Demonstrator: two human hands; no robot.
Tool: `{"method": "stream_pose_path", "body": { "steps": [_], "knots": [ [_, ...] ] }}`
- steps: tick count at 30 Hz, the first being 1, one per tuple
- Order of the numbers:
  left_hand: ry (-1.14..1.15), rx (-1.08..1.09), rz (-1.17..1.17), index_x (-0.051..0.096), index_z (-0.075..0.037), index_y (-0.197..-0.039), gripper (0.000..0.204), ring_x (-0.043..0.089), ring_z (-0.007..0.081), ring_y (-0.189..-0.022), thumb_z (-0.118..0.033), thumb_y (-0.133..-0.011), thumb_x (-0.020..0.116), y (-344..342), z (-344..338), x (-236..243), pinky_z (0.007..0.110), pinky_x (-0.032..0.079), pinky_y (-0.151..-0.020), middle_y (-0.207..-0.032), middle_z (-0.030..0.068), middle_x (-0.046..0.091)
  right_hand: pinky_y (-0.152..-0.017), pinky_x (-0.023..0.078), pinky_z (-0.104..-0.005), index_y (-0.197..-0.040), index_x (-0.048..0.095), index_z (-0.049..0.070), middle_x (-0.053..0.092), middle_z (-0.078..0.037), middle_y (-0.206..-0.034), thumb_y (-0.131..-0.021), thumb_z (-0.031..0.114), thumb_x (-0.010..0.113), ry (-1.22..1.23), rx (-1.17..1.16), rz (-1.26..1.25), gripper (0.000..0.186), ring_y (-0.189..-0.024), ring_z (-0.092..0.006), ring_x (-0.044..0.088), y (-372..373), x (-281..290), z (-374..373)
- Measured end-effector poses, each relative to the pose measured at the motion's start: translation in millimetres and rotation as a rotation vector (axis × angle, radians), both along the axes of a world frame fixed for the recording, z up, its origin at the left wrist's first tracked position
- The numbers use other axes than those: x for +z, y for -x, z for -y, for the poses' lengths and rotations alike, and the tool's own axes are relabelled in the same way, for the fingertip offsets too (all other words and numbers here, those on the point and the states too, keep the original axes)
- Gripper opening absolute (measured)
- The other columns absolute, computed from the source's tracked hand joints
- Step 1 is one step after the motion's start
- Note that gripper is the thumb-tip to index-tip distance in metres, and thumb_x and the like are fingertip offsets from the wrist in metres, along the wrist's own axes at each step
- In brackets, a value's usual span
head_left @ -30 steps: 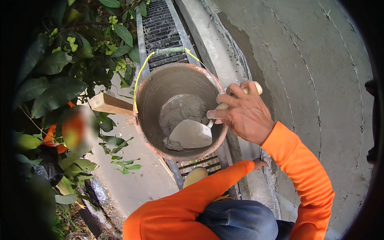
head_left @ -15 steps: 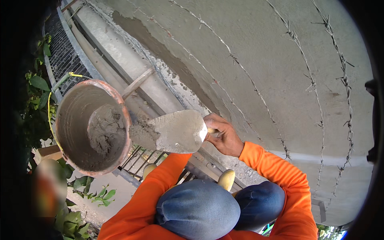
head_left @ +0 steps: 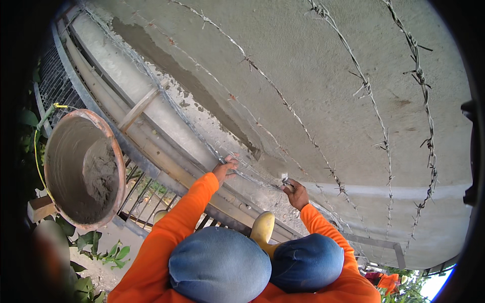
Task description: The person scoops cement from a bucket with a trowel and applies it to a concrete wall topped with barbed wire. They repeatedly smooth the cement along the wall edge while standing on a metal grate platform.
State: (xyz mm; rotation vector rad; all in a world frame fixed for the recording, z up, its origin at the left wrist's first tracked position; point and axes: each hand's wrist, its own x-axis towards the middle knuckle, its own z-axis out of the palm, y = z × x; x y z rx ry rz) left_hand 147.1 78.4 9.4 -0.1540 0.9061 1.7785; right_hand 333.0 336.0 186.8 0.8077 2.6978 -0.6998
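Note:
My left hand (head_left: 225, 169) grips the loose wire strands (head_left: 183, 117) along the ledge at the foot of the grey rendered wall (head_left: 323, 60). My right hand (head_left: 295, 194) is closed on the trowel (head_left: 286, 182); only a small metal part shows above the fingers, the blade hard to make out. Just up and left of it lies a dark band of wet mortar (head_left: 146, 53) along the wall's lower edge. An orange-rimmed bucket (head_left: 70, 166) with grey mortar (head_left: 98, 179) inside stands at my left, its wire handle raised.
Barbed wire (head_left: 364, 81) crosses in front of the wall. A metal grating (head_left: 53, 70), rails and pipes (head_left: 151, 146) run beside the ledge. A wooden block (head_left: 41, 208) and leafy plants (head_left: 93, 242) are at left. Another person in orange (head_left: 389, 282) is far off at lower right.
The trowel has left the bucket with mortar and moved right to the wall's foot. My left hand has reached forward to the wire. The view has swung toward the wall.

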Motion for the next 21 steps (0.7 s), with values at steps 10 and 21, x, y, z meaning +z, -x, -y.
{"method": "stream_pose_path", "body": {
  "steps": [10,21],
  "knots": [
    [-0.026,-0.019,-0.012,0.046,-0.023,-0.148,0.058,0.042,0.0243,-0.139,-0.014,-0.091,0.053,3.5,2.8,5.8,0.048,0.038,-0.111,-0.144,0.0078,0.048,-0.083,0.055,-0.0439,-0.108,0.074,0.009,0.073,-0.023,-0.088,-0.092,0.041,0.067,0.092,-0.171,0.167,0.037,-0.088,-0.0401,0.071,56.5,-31.3,-4.6],
    [-0.026,-0.013,-0.012,0.048,-0.024,-0.148,0.059,0.043,0.0252,-0.139,-0.015,-0.090,0.054,4.1,2.0,2.7,0.047,0.039,-0.110,-0.147,0.0091,0.047,-0.049,0.050,-0.0321,-0.104,0.075,0.005,0.064,-0.006,-0.068,-0.092,0.036,0.068,0.293,-0.295,0.143,0.033,-0.050,-0.0159,0.058,87.3,-39.3,6.6]
  ]
}}
